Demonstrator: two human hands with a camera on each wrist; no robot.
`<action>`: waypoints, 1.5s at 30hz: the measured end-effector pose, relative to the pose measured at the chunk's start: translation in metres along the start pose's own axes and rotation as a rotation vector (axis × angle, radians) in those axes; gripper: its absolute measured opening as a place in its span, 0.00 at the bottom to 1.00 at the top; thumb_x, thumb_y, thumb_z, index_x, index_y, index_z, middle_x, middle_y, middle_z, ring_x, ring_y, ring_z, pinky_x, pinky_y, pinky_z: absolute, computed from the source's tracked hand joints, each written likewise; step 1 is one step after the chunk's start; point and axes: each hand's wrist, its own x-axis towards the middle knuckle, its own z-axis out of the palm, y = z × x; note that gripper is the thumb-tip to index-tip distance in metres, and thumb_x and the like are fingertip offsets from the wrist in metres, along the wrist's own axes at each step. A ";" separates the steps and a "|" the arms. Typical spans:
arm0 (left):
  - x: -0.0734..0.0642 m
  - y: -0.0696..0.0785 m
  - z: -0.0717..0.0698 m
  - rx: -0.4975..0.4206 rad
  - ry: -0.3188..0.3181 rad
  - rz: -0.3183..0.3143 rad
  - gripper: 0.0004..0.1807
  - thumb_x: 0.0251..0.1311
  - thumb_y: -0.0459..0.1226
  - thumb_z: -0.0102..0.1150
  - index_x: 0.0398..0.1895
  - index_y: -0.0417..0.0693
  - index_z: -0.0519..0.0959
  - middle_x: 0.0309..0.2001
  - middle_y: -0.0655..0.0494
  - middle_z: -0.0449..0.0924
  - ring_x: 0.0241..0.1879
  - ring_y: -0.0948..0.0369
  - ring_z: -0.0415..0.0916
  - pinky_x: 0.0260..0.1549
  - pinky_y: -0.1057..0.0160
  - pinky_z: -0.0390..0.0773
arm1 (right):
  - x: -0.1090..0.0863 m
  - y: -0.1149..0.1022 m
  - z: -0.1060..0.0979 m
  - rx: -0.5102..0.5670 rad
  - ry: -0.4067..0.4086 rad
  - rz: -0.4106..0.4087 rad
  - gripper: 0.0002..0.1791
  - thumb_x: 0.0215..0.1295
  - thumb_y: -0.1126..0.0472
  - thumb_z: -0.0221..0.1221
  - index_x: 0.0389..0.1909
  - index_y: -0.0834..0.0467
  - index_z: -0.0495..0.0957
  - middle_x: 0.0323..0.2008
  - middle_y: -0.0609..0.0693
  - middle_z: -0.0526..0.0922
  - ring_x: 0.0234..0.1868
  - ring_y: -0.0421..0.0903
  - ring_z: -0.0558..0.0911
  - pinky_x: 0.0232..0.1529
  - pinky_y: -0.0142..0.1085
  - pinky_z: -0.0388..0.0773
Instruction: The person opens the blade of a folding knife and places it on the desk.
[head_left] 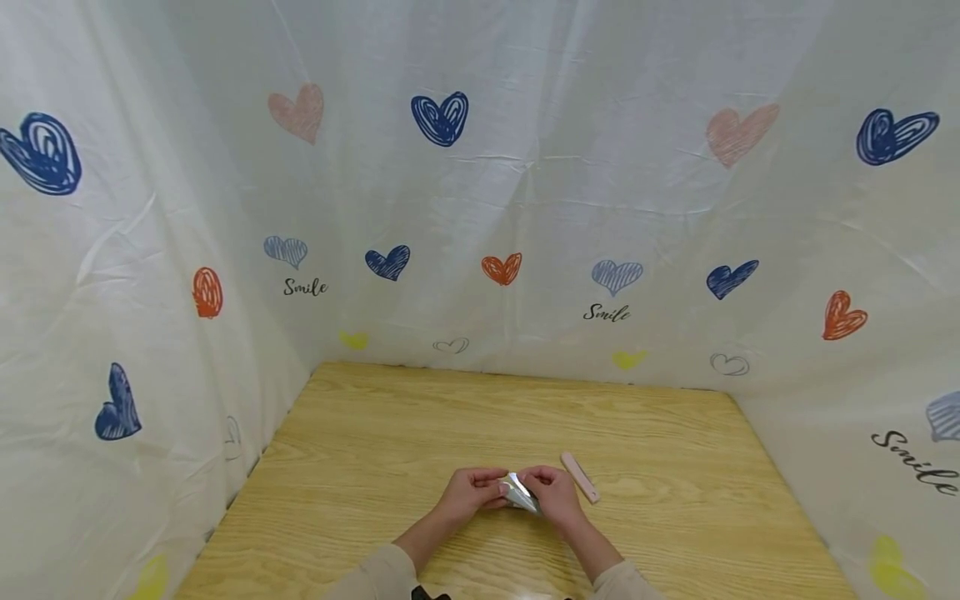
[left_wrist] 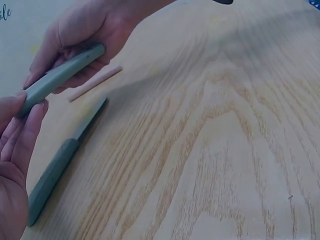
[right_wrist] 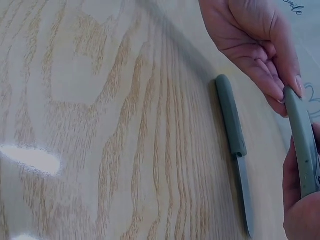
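Note:
Both hands hold a slim, slightly curved green piece (left_wrist: 62,77) with rounded ends above the wooden table. One face of it shines silver in the head view; its exact kind is unclear. My left hand (head_left: 467,493) pinches one end between thumb and fingers. At the other end, my right hand (head_left: 555,493) grips it with curled fingers. Below the hands, a knife (right_wrist: 231,115) with a green handle and bare metal blade lies on the table. The hands hide most of that knife in the head view.
A slim pink piece (head_left: 580,477) with a small hole near one end lies just beyond my right hand. The wood-grain table (head_left: 375,433) is enclosed by a white curtain (head_left: 525,208) printed with hearts at the back and sides.

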 end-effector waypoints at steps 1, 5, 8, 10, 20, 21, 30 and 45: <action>0.000 0.000 0.000 0.000 0.005 0.004 0.22 0.62 0.26 0.59 0.56 0.20 0.71 0.44 0.35 0.83 0.38 0.63 0.83 0.40 0.66 0.85 | 0.000 0.000 0.001 0.003 0.025 0.001 0.11 0.63 0.65 0.61 0.38 0.71 0.82 0.28 0.48 0.84 0.28 0.35 0.76 0.29 0.25 0.74; -0.001 0.001 -0.001 0.011 0.012 0.007 0.22 0.62 0.27 0.59 0.55 0.17 0.71 0.45 0.35 0.83 0.38 0.63 0.83 0.40 0.65 0.85 | -0.003 -0.002 0.000 0.045 0.107 0.022 0.14 0.64 0.60 0.62 0.40 0.70 0.82 0.31 0.46 0.85 0.30 0.34 0.76 0.31 0.25 0.74; 0.000 0.001 -0.004 0.030 0.000 0.006 0.21 0.61 0.28 0.60 0.52 0.17 0.72 0.43 0.38 0.84 0.38 0.63 0.83 0.41 0.64 0.86 | -0.003 0.000 -0.003 0.082 0.105 0.045 0.17 0.64 0.56 0.63 0.42 0.68 0.82 0.32 0.43 0.85 0.33 0.35 0.76 0.33 0.26 0.74; -0.001 0.003 -0.006 0.051 -0.020 0.003 0.20 0.61 0.28 0.60 0.51 0.17 0.73 0.41 0.40 0.85 0.37 0.64 0.83 0.41 0.63 0.86 | -0.002 0.000 -0.009 0.076 0.034 0.060 0.18 0.64 0.54 0.63 0.43 0.67 0.82 0.33 0.43 0.84 0.33 0.37 0.76 0.32 0.28 0.75; 0.000 0.010 -0.010 0.127 -0.068 0.003 0.17 0.61 0.28 0.60 0.48 0.19 0.76 0.39 0.39 0.85 0.34 0.65 0.83 0.46 0.49 0.83 | 0.010 -0.002 -0.033 0.013 -0.191 0.033 0.19 0.64 0.57 0.63 0.42 0.72 0.80 0.27 0.40 0.82 0.29 0.37 0.77 0.32 0.30 0.79; 0.000 0.010 -0.011 0.116 -0.061 0.011 0.18 0.61 0.29 0.60 0.48 0.19 0.76 0.39 0.39 0.85 0.34 0.65 0.83 0.46 0.50 0.84 | 0.011 -0.002 -0.034 0.031 -0.154 0.036 0.18 0.63 0.57 0.63 0.41 0.71 0.81 0.27 0.41 0.82 0.29 0.37 0.77 0.32 0.31 0.79; -0.004 0.011 -0.033 -0.056 0.079 0.196 0.18 0.60 0.33 0.63 0.45 0.22 0.78 0.33 0.57 0.84 0.33 0.66 0.84 0.37 0.67 0.86 | 0.011 -0.001 -0.038 0.376 0.125 0.105 0.03 0.64 0.70 0.59 0.36 0.67 0.77 0.25 0.46 0.83 0.28 0.39 0.84 0.32 0.28 0.84; -0.002 0.012 -0.027 -0.199 0.422 0.089 0.16 0.61 0.27 0.59 0.47 0.19 0.74 0.29 0.57 0.84 0.31 0.65 0.83 0.36 0.68 0.86 | 0.001 0.004 -0.019 0.705 0.130 0.054 0.11 0.68 0.76 0.50 0.29 0.57 0.70 0.28 0.46 0.82 0.31 0.40 0.87 0.40 0.26 0.84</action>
